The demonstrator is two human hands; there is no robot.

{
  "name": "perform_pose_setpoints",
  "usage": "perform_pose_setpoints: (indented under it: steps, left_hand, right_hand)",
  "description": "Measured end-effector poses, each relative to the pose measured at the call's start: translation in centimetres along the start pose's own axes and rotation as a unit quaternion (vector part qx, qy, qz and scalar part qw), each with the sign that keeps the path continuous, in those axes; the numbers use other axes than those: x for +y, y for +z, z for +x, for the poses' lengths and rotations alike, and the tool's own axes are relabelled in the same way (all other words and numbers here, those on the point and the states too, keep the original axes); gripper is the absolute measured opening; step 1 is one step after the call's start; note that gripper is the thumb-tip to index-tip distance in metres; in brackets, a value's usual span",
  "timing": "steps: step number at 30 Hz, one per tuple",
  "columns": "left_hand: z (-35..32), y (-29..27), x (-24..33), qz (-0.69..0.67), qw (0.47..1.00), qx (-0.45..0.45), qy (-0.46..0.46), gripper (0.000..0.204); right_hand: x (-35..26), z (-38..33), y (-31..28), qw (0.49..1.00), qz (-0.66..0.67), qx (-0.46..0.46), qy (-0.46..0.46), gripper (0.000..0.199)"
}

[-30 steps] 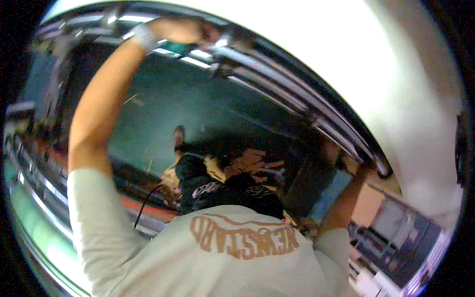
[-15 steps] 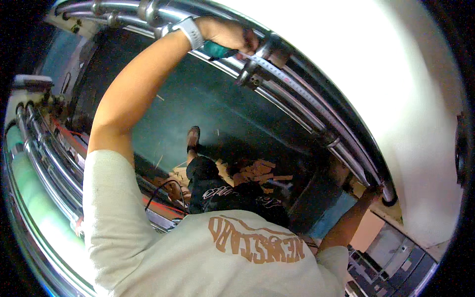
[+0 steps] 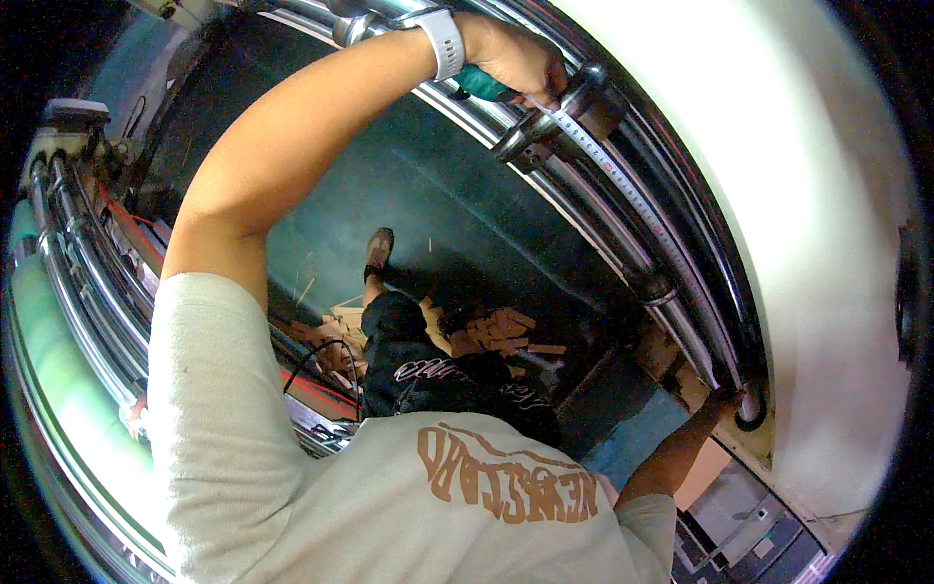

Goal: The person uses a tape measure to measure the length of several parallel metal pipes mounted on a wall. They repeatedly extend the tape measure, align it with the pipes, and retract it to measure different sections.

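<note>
My left hand (image 3: 516, 58), with a pale watch strap at the wrist, is closed around a green tape measure (image 3: 483, 84) beside a dark metal collar (image 3: 530, 143) on the shafts. The white tape blade (image 3: 637, 200) runs out from it along the dark and chrome shafts (image 3: 615, 243) toward the lower right. At the shafts' far right end my right hand (image 3: 725, 402) is small and in shadow. Its fingers appear pinched on the blade's end, close to the machine's side frame.
A broad white machine cover (image 3: 827, 243) curves along the right. At the left, more chrome rollers (image 3: 88, 282) lie beside a green roller (image 3: 58, 341). Brown cardboard scraps (image 3: 496, 331) litter the dark green floor (image 3: 341, 185) around my legs. A dark grey cabinet (image 3: 749, 535) stands at lower right.
The view has shifted slightly, so the left hand and collar sit further right in the picture. The left hand still holds the tape measure, and the blade remains stretched between both hands.
</note>
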State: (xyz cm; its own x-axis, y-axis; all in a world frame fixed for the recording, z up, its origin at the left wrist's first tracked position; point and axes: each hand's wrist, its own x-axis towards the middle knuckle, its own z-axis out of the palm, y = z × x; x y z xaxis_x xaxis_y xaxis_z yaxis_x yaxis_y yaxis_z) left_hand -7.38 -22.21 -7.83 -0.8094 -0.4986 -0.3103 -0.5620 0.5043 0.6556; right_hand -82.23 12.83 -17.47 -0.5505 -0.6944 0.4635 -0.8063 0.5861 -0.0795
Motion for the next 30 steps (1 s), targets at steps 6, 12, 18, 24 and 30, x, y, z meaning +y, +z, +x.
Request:
perform_pose_setpoints:
  steps: [6,12,18,24,30]
  left_hand:
    - [-0.2,0.3,-0.9,-0.012,0.999,0.007,0.047,0.029]
    - [0.1,0.4,-0.7,-0.009,0.999,0.025,0.028,0.028]
    - [-0.4,0.2,-0.2,-0.016,0.999,0.027,0.009,0.026]
    - [0.4,0.8,-1.1,0.000,0.999,0.037,0.040,0.026]
    - [-0.2,0.8,-0.1,-0.008,0.998,0.055,0.026,0.023]
  right_hand:
    - [0.8,-0.4,0.3,0.999,0.022,-0.005,-0.046,0.053]
    - [2.8,0.1,-0.4,0.996,0.039,-0.007,-0.085,0.050]
    - [1.0,0.4,0.3,0.990,0.060,-0.013,-0.130,0.047]
    - [2.7,0.6,-0.1,0.983,0.081,-0.013,-0.167,0.044]
    - [2.4,0.5,1.4,0.973,0.102,-0.014,-0.205,0.041]
